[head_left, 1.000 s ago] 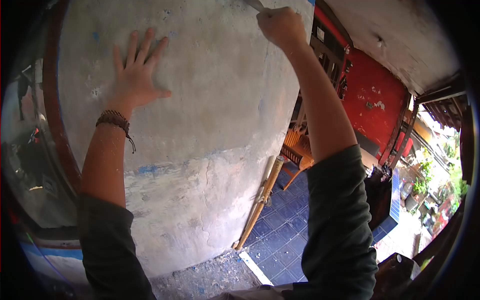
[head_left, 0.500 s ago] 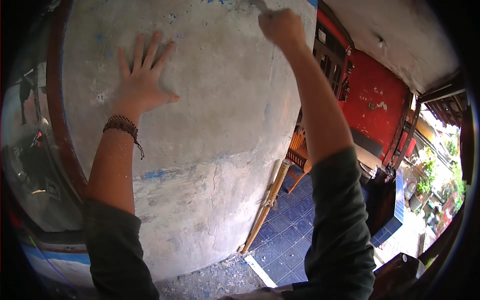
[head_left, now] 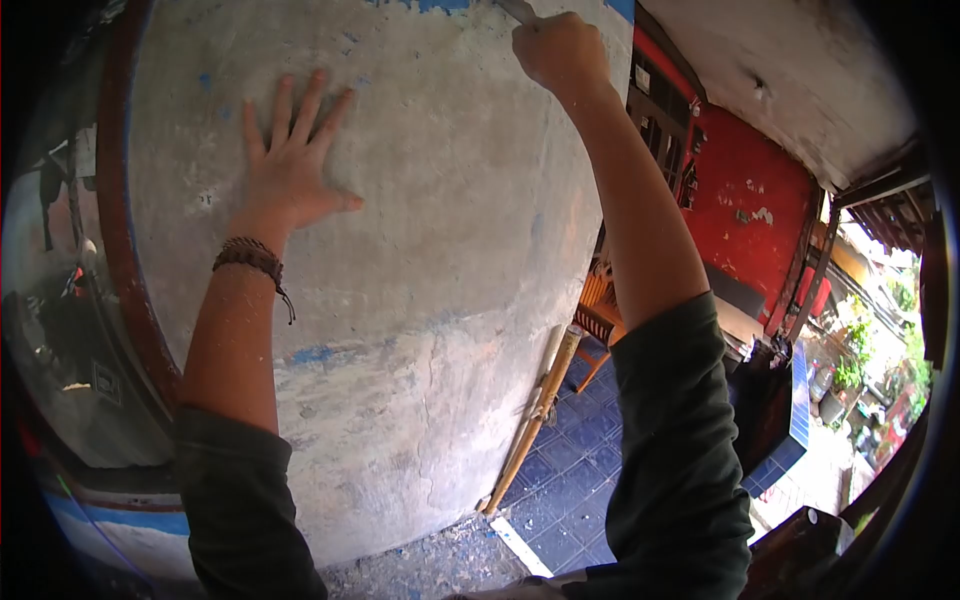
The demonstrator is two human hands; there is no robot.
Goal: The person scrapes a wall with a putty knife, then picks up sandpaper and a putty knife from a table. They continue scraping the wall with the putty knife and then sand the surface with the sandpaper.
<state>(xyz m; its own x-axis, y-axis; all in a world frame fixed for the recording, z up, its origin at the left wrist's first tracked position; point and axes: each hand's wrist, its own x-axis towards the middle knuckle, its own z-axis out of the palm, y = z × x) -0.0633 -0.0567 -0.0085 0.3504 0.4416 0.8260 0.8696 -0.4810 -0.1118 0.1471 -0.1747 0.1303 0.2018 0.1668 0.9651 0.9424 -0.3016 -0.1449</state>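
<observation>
Against the grey, scraped wall (head_left: 440,200) my left hand (head_left: 295,165) lies flat with its fingers spread, a braided bracelet (head_left: 250,256) round the wrist. High on the right part of the wall, my right hand (head_left: 562,52) is wrapped round a scraper-like tool (head_left: 519,11). The tool's blade points up and left toward the wall, and its far end is partly cut off by the frame's top edge. Blue paint (head_left: 440,4) shows on the wall left of the tool.
A brown-framed window (head_left: 60,300) is at the left. Bamboo poles (head_left: 535,420) lean at the wall's right edge, above blue floor tiles (head_left: 570,470). Behind stand a wooden chair (head_left: 597,315) and a red wall (head_left: 745,200). Paint flakes litter the ground (head_left: 430,560).
The view has shifted slightly, and more blue paint shows at the top. My left hand stays flat on the wall. My right hand remains closed on the tool, more of which is visible.
</observation>
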